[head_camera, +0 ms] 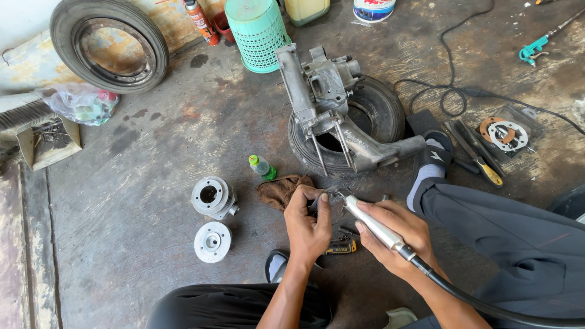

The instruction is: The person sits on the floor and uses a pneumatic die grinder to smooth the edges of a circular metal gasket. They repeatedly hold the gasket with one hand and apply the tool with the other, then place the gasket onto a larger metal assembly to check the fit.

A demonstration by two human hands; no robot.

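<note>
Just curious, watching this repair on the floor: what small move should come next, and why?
Probably ease the silver pen-shaped grinding tool in the right hand onto the small dark metal part pinched by the left hand, since its tip sits right beside that part.

A repair workshop — old tyres [109, 44], an engine block [323, 91], metal parts [213, 198] and tools [478, 161] lie on the dirty, oil-stained concrete floor [152, 152].
</note>
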